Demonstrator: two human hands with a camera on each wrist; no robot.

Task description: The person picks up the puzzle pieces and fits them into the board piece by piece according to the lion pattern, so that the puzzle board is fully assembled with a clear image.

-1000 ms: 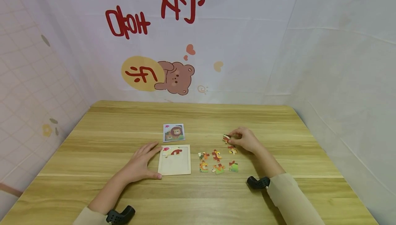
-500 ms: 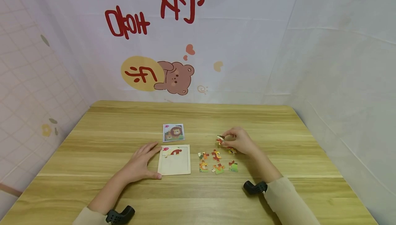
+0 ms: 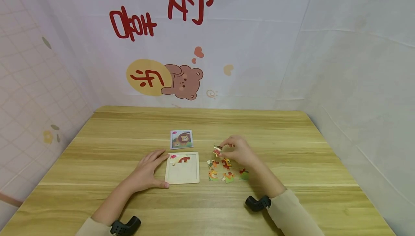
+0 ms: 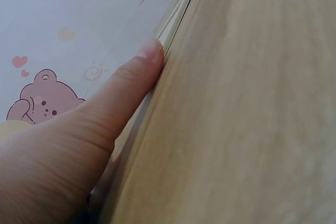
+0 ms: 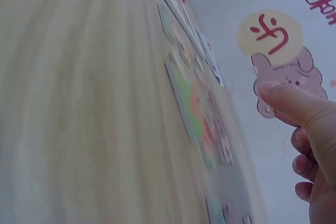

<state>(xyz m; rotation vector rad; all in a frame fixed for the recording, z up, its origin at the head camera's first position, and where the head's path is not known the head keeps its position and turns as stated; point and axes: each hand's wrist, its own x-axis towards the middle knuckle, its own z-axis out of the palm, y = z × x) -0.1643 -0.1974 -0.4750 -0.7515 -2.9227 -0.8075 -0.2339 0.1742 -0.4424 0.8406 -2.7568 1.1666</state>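
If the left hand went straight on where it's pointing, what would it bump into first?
Most likely the wooden frame: the left hand is right at its left edge, though exact heights are hard to judge.

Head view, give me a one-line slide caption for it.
The right hand pinches a puzzle piece while the left hand touches the partly filled puzzle frame.

A small puzzle piece [image 3: 217,151], dark, white and reddish-brown, is pinched by the right hand [image 3: 239,151], clear of the surface [image 3: 194,210]. The pale square frame [image 3: 182,174] lies flat, its left edge touched by the left hand [image 3: 146,173], colourful fitted pieces [image 3: 184,159] at its upper left; loose pieces [image 3: 213,176] lie rightward
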